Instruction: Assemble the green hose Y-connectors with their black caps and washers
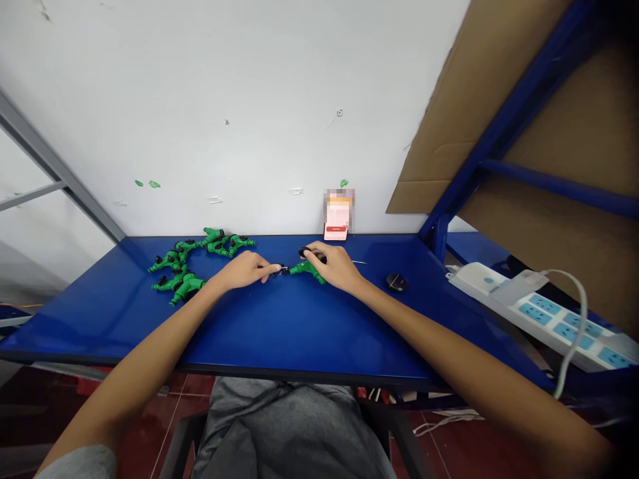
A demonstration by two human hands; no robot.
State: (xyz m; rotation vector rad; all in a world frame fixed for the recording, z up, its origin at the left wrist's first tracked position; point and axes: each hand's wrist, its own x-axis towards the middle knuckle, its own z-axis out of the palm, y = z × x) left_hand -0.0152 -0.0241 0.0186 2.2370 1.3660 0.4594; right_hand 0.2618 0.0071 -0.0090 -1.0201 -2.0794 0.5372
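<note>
My right hand [335, 265] is closed round a green plastic fitting [303, 269] with black parts, holding it down on the blue table [279, 326]. My left hand [248, 269] pinches a small black piece [280, 270] at the fitting's left end. A black cap [303, 252] sits just above my right fingers. A pile of several similar green fittings [192, 263] lies to the left of my left hand.
A small black round object [397, 282] lies on the table right of my right hand. A pink and red box [338, 214] stands against the white wall. A white power strip [539, 313] with a cable rests at right under blue shelving and cardboard.
</note>
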